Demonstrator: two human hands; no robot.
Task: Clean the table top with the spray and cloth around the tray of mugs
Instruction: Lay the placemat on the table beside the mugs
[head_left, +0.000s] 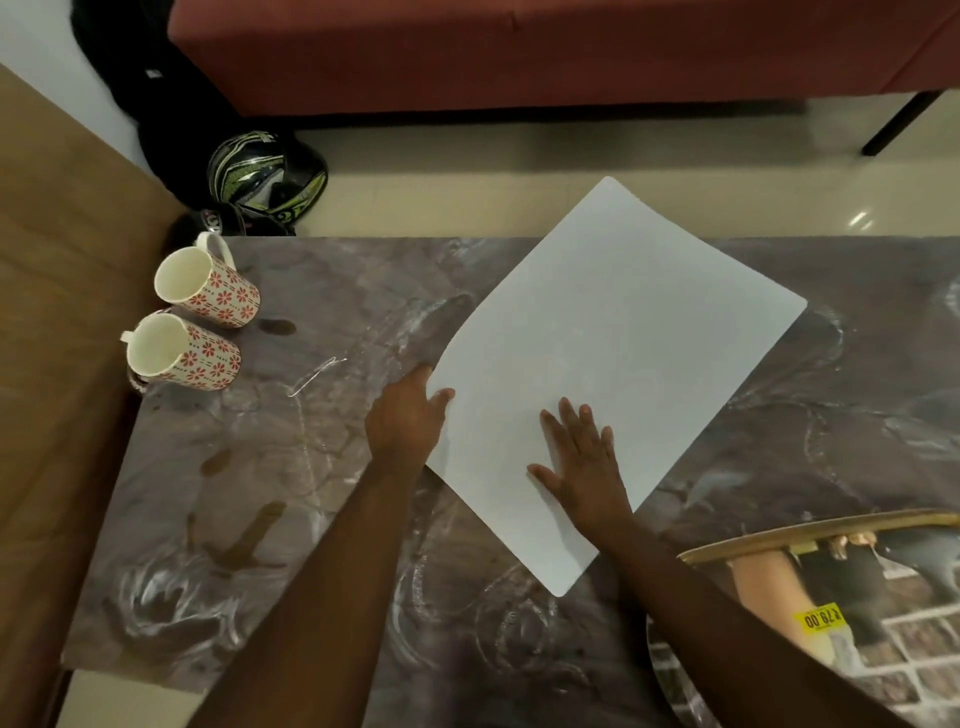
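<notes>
A large pale grey-white sheet (618, 332) lies slanted on the dark marbled table top (337, 467), its far corner curling up past the table's back edge. My left hand (408, 415) grips the sheet's left edge, thumb on top. My right hand (582, 457) rests flat on the sheet near its lower part, fingers spread. Two white mugs with red flower patterns, one (208, 286) behind the other (182, 351), stand at the table's far left corner. Brown spill marks (244, 540) and white smears streak the left half of the table. No spray bottle or tray is in view.
A wooden panel (57, 312) flanks the table on the left. Helmets (267, 174) lie on the tiled floor behind the table, below a red sofa (519, 52). A printed picture board with a yellow price sticker (821, 618) sits at the table's near right.
</notes>
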